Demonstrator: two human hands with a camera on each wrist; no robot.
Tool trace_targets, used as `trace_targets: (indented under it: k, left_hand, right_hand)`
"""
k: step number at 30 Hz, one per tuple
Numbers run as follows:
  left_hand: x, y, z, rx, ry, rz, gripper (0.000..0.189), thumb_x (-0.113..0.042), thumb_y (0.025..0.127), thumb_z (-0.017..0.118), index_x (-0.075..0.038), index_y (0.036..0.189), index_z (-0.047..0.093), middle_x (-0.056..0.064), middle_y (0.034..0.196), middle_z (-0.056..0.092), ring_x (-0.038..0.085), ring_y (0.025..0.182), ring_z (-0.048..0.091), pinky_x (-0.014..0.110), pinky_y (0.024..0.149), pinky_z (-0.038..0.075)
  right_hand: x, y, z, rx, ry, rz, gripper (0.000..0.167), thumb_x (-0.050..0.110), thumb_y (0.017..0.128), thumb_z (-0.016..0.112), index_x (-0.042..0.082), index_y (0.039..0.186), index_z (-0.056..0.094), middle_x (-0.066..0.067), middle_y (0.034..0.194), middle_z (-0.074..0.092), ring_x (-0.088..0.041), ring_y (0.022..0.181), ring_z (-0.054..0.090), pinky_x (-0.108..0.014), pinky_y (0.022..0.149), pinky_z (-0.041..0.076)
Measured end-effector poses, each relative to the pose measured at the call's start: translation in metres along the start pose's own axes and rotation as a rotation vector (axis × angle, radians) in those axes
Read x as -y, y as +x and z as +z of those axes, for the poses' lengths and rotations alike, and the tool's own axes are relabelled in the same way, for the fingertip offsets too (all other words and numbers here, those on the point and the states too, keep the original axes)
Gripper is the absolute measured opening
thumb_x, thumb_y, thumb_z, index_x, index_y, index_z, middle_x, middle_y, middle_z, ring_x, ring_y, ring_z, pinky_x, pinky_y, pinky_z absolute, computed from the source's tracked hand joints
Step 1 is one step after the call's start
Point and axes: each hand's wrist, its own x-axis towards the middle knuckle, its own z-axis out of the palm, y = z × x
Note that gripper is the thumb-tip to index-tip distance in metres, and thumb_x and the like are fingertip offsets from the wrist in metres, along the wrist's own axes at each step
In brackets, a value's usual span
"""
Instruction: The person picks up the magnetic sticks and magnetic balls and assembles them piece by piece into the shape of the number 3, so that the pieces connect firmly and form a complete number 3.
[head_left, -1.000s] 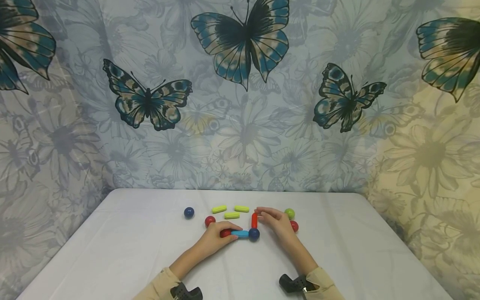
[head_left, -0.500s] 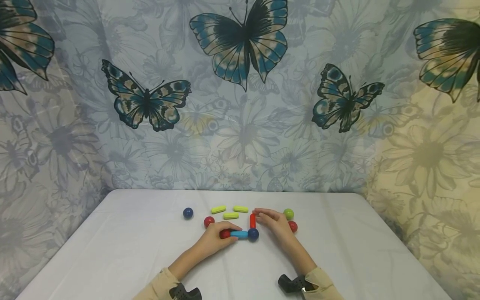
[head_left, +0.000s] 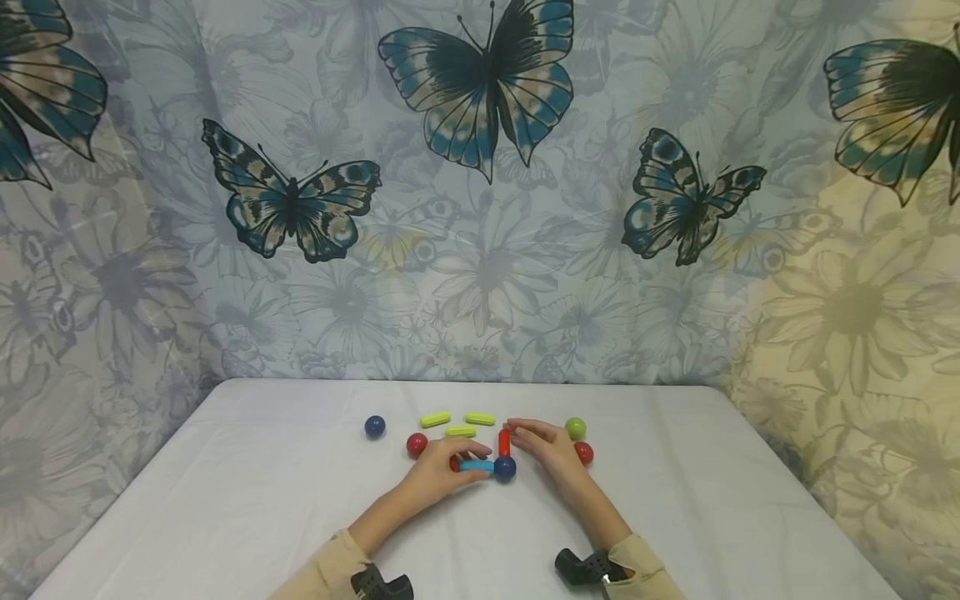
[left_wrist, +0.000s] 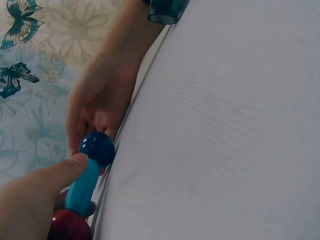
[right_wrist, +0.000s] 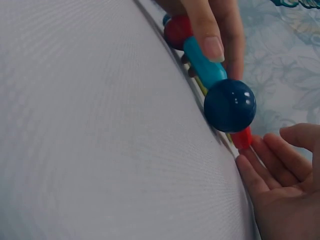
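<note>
My left hand (head_left: 431,473) pinches a light blue stick (head_left: 477,466), thumb on the near side and fingers beyond it. One end of this stick meets a dark blue ball (head_left: 505,468); the other meets a red ball (left_wrist: 69,226), mostly covered by the hand in the head view. From the dark blue ball a red stick (head_left: 504,442) points away toward the back. My right hand (head_left: 551,446) has its fingertips at the red stick's far end. In the right wrist view its fingers are loosely extended and its thumb stands apart from the red stick (right_wrist: 242,138).
Several loose pieces lie behind and beside the hands on the white-covered table (head_left: 247,500): yellow-green sticks (head_left: 461,431), a dark blue ball (head_left: 375,427), a red ball (head_left: 417,445), a green ball (head_left: 575,428) and another red ball (head_left: 583,452). A butterfly-print cloth (head_left: 495,275) hangs behind.
My left hand has slid right, from around the red ball onto the light blue stick, covering more of that ball. The right hand stays at the red stick.
</note>
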Motion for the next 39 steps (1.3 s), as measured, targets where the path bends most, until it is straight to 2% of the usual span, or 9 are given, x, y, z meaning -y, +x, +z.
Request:
trace_targets:
  k: [5, 11, 16, 22, 26, 30, 34, 39]
  left_hand:
    - [-0.001, 0.005, 0.004, 0.005, 0.049, -0.062, 0.028, -0.036, 0.082, 0.077, -0.022, 0.106, 0.075, -0.008, 0.096, 0.075, 0.000, 0.081, 0.062, 0.017, 0.069, 0.051]
    - [-0.003, 0.009, 0.006, -0.002, 0.083, -0.099, 0.025, -0.040, 0.080, 0.078, -0.025, 0.101, 0.077, -0.010, 0.092, 0.075, -0.003, 0.074, 0.057, 0.016, 0.066, 0.048]
    - [-0.004, 0.009, 0.006, -0.013, 0.093, -0.094, 0.023, -0.037, 0.080, 0.079, -0.024, 0.098, 0.078, -0.007, 0.091, 0.074, -0.003, 0.073, 0.055, 0.015, 0.064, 0.047]
    - [-0.004, 0.008, 0.008, -0.038, 0.095, -0.071, 0.020, -0.036, 0.079, 0.080, -0.023, 0.095, 0.078, -0.006, 0.089, 0.073, -0.001, 0.071, 0.054, 0.015, 0.063, 0.045]
    - [-0.002, 0.008, 0.009, -0.037, 0.106, -0.067, 0.019, -0.035, 0.079, 0.080, -0.024, 0.094, 0.078, -0.009, 0.088, 0.072, -0.001, 0.072, 0.053, 0.015, 0.064, 0.046]
    - [-0.001, 0.008, 0.010, -0.037, 0.101, -0.076, 0.018, -0.034, 0.079, 0.080, -0.025, 0.094, 0.078, -0.010, 0.087, 0.071, -0.001, 0.072, 0.053, 0.015, 0.065, 0.046]
    - [-0.001, 0.008, 0.010, -0.040, 0.101, -0.076, 0.018, -0.035, 0.079, 0.080, -0.025, 0.094, 0.078, -0.010, 0.086, 0.070, -0.001, 0.071, 0.052, 0.015, 0.064, 0.045]
    - [0.000, 0.008, 0.010, -0.041, 0.098, -0.075, 0.018, -0.036, 0.079, 0.080, -0.026, 0.094, 0.077, -0.011, 0.085, 0.070, -0.001, 0.069, 0.051, 0.015, 0.062, 0.044]
  right_hand:
    - [-0.001, 0.000, -0.001, 0.018, 0.003, -0.013, 0.034, 0.018, 0.096, 0.061, -0.001, 0.124, 0.064, -0.018, 0.129, 0.064, -0.022, 0.120, 0.063, -0.027, 0.096, 0.053]
    - [0.000, 0.001, -0.001, 0.033, -0.005, -0.001, 0.034, 0.018, 0.097, 0.060, -0.001, 0.125, 0.064, -0.017, 0.130, 0.064, -0.024, 0.122, 0.062, -0.026, 0.097, 0.052]
    - [0.001, 0.001, -0.001, 0.042, 0.009, 0.007, 0.034, 0.017, 0.097, 0.059, -0.002, 0.126, 0.063, -0.018, 0.131, 0.063, -0.029, 0.125, 0.059, -0.028, 0.099, 0.051]
    - [0.000, 0.001, -0.001, 0.025, -0.007, 0.000, 0.034, 0.020, 0.096, 0.061, 0.001, 0.124, 0.064, -0.015, 0.131, 0.064, -0.023, 0.124, 0.061, -0.026, 0.098, 0.052]
    - [0.000, 0.001, -0.001, 0.012, -0.026, -0.006, 0.034, 0.021, 0.096, 0.062, 0.003, 0.124, 0.065, -0.014, 0.130, 0.065, -0.024, 0.124, 0.060, -0.028, 0.100, 0.051]
    - [0.002, 0.001, -0.001, -0.012, -0.078, -0.006, 0.032, 0.024, 0.095, 0.063, 0.010, 0.123, 0.067, -0.007, 0.127, 0.067, -0.023, 0.126, 0.058, -0.035, 0.106, 0.048]
    - [0.007, 0.002, -0.001, -0.041, -0.141, -0.039, 0.031, 0.023, 0.095, 0.064, 0.012, 0.123, 0.067, -0.006, 0.125, 0.068, -0.023, 0.128, 0.056, -0.040, 0.109, 0.045]
    - [0.016, 0.002, -0.004, -0.067, -0.194, -0.073, 0.030, 0.020, 0.095, 0.063, 0.011, 0.123, 0.067, -0.008, 0.126, 0.068, -0.023, 0.127, 0.057, -0.037, 0.107, 0.047]
